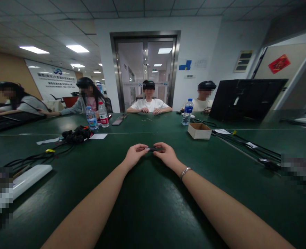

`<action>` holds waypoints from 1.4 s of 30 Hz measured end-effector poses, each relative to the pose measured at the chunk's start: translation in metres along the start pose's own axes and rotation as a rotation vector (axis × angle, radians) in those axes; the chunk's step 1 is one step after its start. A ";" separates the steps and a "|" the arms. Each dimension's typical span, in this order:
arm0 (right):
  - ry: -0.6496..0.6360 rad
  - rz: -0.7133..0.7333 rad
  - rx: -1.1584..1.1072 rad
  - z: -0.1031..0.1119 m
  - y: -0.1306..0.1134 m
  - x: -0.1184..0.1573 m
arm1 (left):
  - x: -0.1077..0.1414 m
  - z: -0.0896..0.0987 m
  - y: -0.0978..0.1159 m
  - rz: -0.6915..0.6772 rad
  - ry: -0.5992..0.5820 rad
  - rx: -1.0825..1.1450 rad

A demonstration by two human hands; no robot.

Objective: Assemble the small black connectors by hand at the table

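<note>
Both hands meet over the middle of the dark green table [147, 200], holding a small dark, slim object [152, 149] between them. My left hand [135, 155] pinches its left end, which looks clear or silvery. The right end sits between the thumb and fingers of my right hand [167, 154]; a silver bracelet [185, 172] is on that wrist. The object lies roughly level, and it is too small to make out exactly what it is.
Beyond the hands stand an open cardboard box [199, 131], a water bottle [187, 112] and two bottles at left. A black cable bundle [77, 135] lies left, more cables [246, 143] right. Black monitors [246, 100] stand back right. Several people sit around the table.
</note>
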State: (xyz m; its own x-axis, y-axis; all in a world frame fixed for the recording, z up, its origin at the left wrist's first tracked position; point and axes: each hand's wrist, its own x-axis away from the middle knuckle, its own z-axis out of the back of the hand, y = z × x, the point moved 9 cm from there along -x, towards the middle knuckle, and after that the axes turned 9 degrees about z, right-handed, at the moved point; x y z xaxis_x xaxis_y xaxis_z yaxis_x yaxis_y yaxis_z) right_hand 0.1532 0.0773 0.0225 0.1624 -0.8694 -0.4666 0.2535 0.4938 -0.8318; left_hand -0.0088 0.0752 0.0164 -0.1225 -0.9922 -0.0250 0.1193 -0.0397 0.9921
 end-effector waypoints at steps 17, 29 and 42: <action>0.008 -0.074 -0.236 -0.002 0.009 -0.001 | 0.002 -0.001 0.005 -0.049 -0.007 0.012; 0.012 -0.097 -0.266 -0.001 0.006 -0.001 | 0.002 -0.004 0.002 -0.001 0.003 0.002; 0.009 -0.140 -0.283 0.000 0.007 0.001 | 0.003 -0.005 0.005 -0.028 -0.021 0.023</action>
State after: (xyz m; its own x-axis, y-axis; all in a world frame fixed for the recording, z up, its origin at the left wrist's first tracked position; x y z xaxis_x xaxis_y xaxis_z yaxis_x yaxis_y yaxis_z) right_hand 0.1552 0.0799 0.0165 0.1361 -0.9295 -0.3429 -0.0030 0.3457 -0.9383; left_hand -0.0040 0.0715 0.0203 -0.1458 -0.9880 -0.0500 0.0930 -0.0640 0.9936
